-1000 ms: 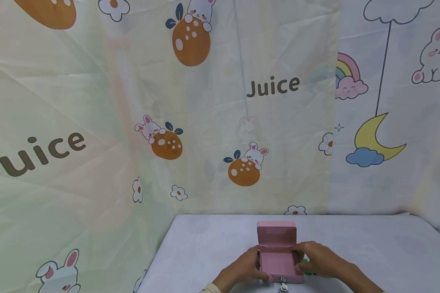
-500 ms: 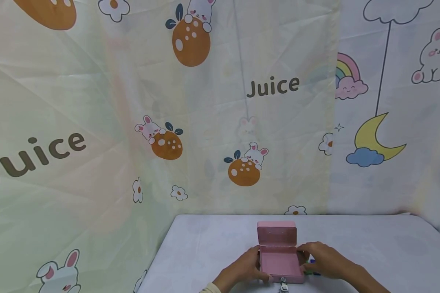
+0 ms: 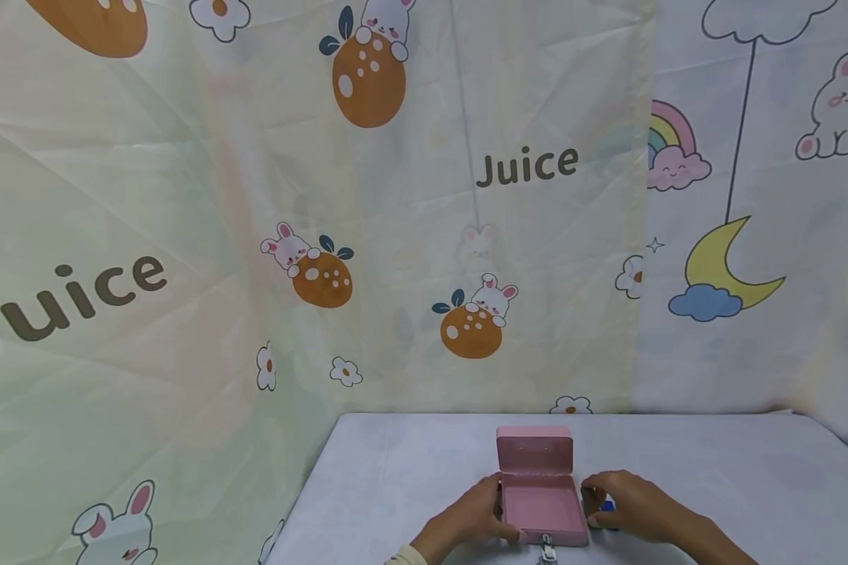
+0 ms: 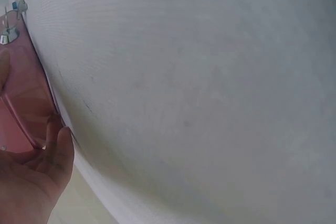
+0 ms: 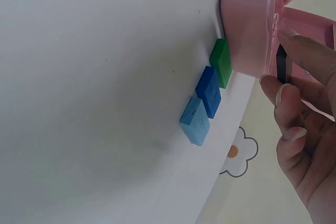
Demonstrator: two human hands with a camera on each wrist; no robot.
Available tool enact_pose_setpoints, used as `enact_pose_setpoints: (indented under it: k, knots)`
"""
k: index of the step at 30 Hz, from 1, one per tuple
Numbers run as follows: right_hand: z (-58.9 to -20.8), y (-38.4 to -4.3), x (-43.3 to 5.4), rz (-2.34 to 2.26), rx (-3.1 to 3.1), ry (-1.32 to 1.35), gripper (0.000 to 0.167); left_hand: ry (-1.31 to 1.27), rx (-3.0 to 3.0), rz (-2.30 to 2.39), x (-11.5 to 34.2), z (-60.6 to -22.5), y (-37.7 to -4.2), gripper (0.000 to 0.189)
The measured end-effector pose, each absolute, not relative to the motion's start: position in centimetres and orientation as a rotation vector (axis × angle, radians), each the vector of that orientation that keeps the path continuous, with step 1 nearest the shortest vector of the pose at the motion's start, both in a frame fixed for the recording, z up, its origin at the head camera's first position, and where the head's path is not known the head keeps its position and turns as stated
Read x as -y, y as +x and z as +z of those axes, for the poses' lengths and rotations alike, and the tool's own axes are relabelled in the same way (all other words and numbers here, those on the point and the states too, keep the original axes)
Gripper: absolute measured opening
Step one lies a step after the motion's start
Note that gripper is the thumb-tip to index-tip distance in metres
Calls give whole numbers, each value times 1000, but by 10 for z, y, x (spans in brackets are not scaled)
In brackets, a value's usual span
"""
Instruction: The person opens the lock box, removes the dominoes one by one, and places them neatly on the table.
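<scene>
A small pink cash box (image 3: 561, 540) stands on the table with its lid (image 3: 535, 455) raised and its tray bare. Keys (image 3: 547, 551) hang from the lock at its front. My left hand (image 3: 469, 512) grips the box's left side, thumb near the front corner; the left wrist view shows those fingers (image 4: 62, 148) against the pink wall. Just off the box's right side, my right hand (image 3: 632, 506) pinches a small black block (image 5: 284, 65) between thumb and fingers, best seen in the right wrist view.
Beside the box's right wall, a green block (image 5: 221, 62), a dark blue block (image 5: 210, 93) and a light blue block (image 5: 196, 122) lie in a row on the white table (image 3: 410, 455). Printed cloth (image 3: 396, 329) hangs behind the table.
My right hand has shifted rightward, from the box's right rim to slightly clear of it. More of the blue block shows beneath that hand. The left hand and box stay put.
</scene>
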State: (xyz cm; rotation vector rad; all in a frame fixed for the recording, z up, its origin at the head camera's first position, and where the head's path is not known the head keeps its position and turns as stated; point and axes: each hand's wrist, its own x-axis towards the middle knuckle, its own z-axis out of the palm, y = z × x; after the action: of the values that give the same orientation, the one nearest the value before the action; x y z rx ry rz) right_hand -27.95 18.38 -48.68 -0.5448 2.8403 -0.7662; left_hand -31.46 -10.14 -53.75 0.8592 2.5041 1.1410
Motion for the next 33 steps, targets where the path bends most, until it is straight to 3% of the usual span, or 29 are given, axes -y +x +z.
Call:
enact_pose_setpoints:
  k: [13, 33]
  knots:
    - [-490, -279, -195, -769, -2828, -623, 44, 865, -2519, 1135, 102, -536, -314, 77]
    - [-496, -276, -204, -812, -2800, -469, 40, 889, -2503, 1153, 102, -536, -312, 79]
